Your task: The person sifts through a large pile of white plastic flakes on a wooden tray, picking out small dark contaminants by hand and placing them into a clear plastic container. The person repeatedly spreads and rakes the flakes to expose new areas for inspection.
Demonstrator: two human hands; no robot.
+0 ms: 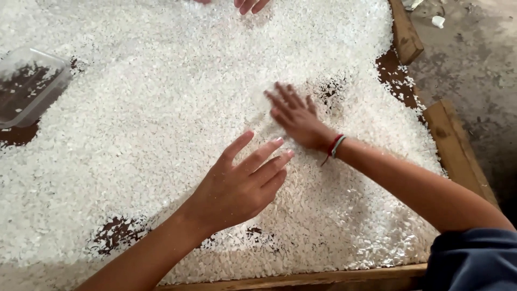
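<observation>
1. Wooden boards (pixel 458 148) frame a brown worktop (pixel 116 233) that is almost wholly covered by a broad layer of white rice (pixel 161 124); bare grey floor (pixel 474 59) lies beyond the frame on the right.
2. Dark patches show through the grain near the lower edge, at the right rim and at the far left, where the layer has been thinned or pushed aside.
3. At the left edge a clear plastic container (pixel 29 86) sits on the worktop, with only a few grains in it, so it reads as a scoop or holder kept within reach.
4. The left hand (pixel 239 186) hovers low over the rice with palm down, its grip apart: fingers spread and holding nothing, suited to raking through loose grain.
5. The right hand (pixel 296 118) lies flat on the rice just ahead of the left, fingers splayed and empty, slightly blurred; a red and white thread bracelet (pixel 335 146) circles the wrist, and a dark blue sleeve (pixel 474 258) shows at the lower right.
6. Another person's fingertips (pixel 250 5) touch the rice at the top edge, well apart from the two hands.
</observation>
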